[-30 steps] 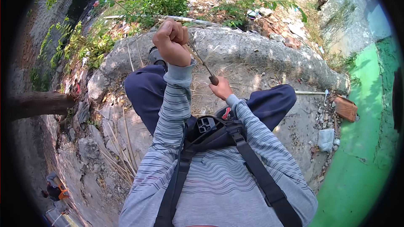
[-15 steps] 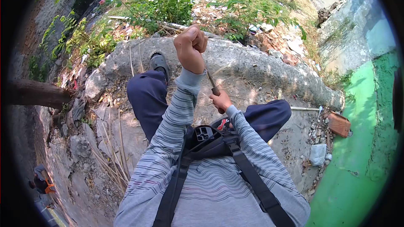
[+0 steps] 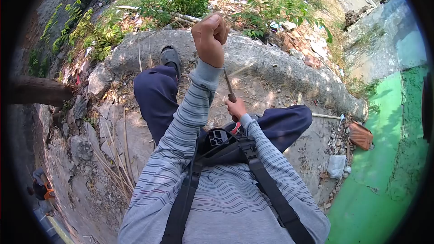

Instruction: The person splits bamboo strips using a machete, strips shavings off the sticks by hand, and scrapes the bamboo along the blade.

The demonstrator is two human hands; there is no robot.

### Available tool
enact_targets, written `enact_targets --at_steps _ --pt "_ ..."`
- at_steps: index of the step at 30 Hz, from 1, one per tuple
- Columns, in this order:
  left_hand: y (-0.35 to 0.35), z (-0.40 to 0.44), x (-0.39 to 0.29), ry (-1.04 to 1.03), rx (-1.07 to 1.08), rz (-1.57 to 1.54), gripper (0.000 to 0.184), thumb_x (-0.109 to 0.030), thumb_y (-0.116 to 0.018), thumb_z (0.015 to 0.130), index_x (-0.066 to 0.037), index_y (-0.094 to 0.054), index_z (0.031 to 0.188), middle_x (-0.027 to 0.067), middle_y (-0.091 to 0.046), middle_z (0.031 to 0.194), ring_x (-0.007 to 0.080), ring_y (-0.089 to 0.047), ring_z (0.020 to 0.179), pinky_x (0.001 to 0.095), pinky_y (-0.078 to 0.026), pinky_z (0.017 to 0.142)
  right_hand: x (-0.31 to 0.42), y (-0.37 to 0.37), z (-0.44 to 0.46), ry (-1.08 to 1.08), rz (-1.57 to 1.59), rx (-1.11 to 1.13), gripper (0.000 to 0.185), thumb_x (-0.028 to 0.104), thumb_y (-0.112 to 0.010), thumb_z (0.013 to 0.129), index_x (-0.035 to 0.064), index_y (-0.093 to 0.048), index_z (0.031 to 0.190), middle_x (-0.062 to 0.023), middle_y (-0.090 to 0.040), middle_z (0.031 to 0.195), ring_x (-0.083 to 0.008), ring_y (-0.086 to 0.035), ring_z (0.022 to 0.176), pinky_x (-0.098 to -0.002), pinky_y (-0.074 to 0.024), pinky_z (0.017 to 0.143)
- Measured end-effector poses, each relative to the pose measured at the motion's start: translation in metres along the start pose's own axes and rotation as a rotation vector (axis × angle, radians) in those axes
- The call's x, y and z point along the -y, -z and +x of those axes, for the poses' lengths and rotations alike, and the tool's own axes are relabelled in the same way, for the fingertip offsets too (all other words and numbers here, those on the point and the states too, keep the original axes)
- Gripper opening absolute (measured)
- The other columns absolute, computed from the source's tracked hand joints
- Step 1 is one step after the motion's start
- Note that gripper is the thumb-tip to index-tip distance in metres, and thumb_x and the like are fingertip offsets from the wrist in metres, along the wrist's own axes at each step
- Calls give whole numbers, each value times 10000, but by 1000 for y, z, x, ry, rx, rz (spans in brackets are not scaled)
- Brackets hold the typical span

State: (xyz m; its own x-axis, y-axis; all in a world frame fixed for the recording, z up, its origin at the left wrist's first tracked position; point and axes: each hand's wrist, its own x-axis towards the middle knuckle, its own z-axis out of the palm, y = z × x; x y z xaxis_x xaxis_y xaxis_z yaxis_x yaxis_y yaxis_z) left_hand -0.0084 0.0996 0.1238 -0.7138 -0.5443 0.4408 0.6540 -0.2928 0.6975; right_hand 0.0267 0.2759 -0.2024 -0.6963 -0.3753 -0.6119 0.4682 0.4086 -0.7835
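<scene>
My left hand (image 3: pixel 210 39) is raised in a fist in front of me, with the thumb on top. Whatever its fingers wrap around is hidden from view. Lower and to the right, my right hand (image 3: pixel 236 108) grips the brown handle of a knife (image 3: pixel 229 85). Its narrow blade points up and away from me, and the upper end passes behind my left wrist. A pale strip (image 3: pixel 243 68) shows just right of the blade; I cannot tell whether it is held or touches the blade.
A rough concrete ledge (image 3: pixel 280 65) curves ahead. Long dry strips (image 3: pixel 125 147) lie on the left. To the right are an orange-brown plastic basket (image 3: pixel 360 135), a clear bag (image 3: pixel 336 166) and a green-painted wall (image 3: pixel 384 122). Another person (image 3: pixel 41 185) is at far left.
My left fist sits slightly higher and further right, showing more of the knife blade below it. My right hand keeps its grip, nearly still. The whole view has shifted a little.
</scene>
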Motion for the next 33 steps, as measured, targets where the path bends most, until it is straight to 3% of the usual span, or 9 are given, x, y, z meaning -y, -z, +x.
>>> enact_targets --at_steps 2,6,12,14,16,20,28,29,33 --pt "-3 -1 2 -27 -15 36 400 -208 -455 968 -126 -263 627 -36 -201 608 75 -152 502 292 -136 448 -32 -6 23 253 -309 -175 270 242 -708 825 -7 -651 737 -89 -631 607 -187 -613 532 -376 -472 529" --pt "5 4 -4 -2 -2 38 392 -208 -464 958 -121 -271 628 -33 -196 605 75 -149 500 292 -138 450 27 -11 -13 136 -138 -146 286 249 -718 818 -16 -647 739 -112 -625 611 -202 -626 576 -397 -474 569" --pt "2 6 4 -21 29 10 397 -209 -464 956 -127 -276 616 -40 -189 598 80 -142 493 301 -135 447 47 -4 -31 540 -195 -210 306 227 -715 821 -23 -588 697 -94 -560 563 -206 -507 529 -403 -429 558" --pt "0 7 4 -19 5 -23 398 -203 -465 955 -126 -272 616 -42 -182 605 78 -145 497 298 -134 447 -3 -6 9 568 -220 -240 323 229 -720 818 -21 -568 681 -89 -554 556 -213 -514 490 -404 -426 519" --pt "-2 7 0 34 -9 -14 398 -194 -465 954 -129 -267 615 -44 -176 609 79 -145 497 297 -132 444 -50 -8 35 -57 67 -55 319 250 -718 820 -12 -594 688 -93 -579 555 -220 -548 456 -401 -451 481" --pt "2 3 -2 16 -5 -34 389 -179 -461 956 -137 -271 619 -46 -177 608 82 -147 494 299 -131 438 -32 -6 20 148 -228 -213 306 286 -701 828 6 -655 714 -86 -620 572 -199 -609 478 -379 -502 486" --pt "3 6 1 -8 -4 14 399 -204 -455 967 -135 -270 620 -38 -167 600 86 -126 494 308 -127 446 -40 -18 9 381 -150 -178 273 251 -718 816 5 -651 718 -68 -627 578 -185 -604 502 -360 -472 509" --pt "6 7 3 -33 16 15 399 -202 -453 968 -134 -268 621 -38 -168 600 86 -126 497 309 -125 449 -48 -16 8 142 -60 -115 258 246 -710 799 -1 -662 740 -95 -621 577 -214 -615 515 -384 -479 520" --pt "16 9 -1 -40 7 17 402 -213 -454 967 -141 -261 622 -41 -165 586 88 -112 495 314 -118 450 -78 -9 25 83 -140 -175 261 247 -676 792 -11 -668 758 -143 -620 588 -245 -632 547 -419 -484 539"
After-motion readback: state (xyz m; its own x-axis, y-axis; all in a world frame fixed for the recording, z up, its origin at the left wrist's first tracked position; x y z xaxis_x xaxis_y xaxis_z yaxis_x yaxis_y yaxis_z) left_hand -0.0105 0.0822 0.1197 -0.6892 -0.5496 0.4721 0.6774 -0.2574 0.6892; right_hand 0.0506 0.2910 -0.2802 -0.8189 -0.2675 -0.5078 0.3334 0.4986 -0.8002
